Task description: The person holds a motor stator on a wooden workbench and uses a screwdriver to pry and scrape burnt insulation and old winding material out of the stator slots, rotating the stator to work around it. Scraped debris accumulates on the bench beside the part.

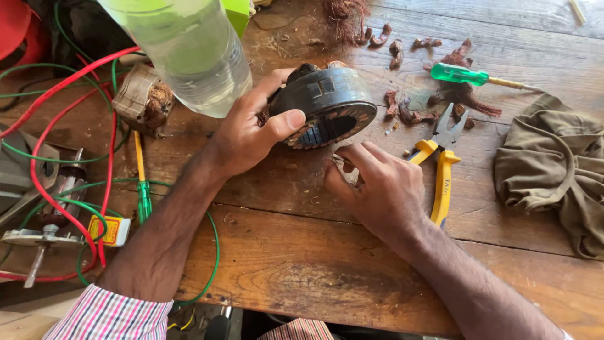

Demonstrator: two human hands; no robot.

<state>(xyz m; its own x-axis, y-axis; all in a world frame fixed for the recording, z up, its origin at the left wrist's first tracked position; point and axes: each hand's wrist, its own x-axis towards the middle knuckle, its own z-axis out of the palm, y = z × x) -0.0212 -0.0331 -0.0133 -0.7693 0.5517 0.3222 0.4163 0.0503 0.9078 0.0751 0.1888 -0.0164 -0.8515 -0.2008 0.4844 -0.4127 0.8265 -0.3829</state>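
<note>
Two bare hands on a dark round motor stator (327, 107), centre of the frame.

The left hand (251, 129) is clamped on the stator's near edge – thumb over the rim – tilting it up off the wooden table (302, 264). The right hand (377, 186) sits just below it, fingertips pinched together on something too small to tell. Yellow-handled pliers (440, 170) lie just right of that hand; a clear plastic bottle (195, 50) stands upper left.

left hand (251, 135) gripping stator (327, 107), pliers (440, 164) nearby

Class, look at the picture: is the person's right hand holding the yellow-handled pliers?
No: the right hand pinches something small below the motor stator, while the pliers lie untouched on the table.
</note>
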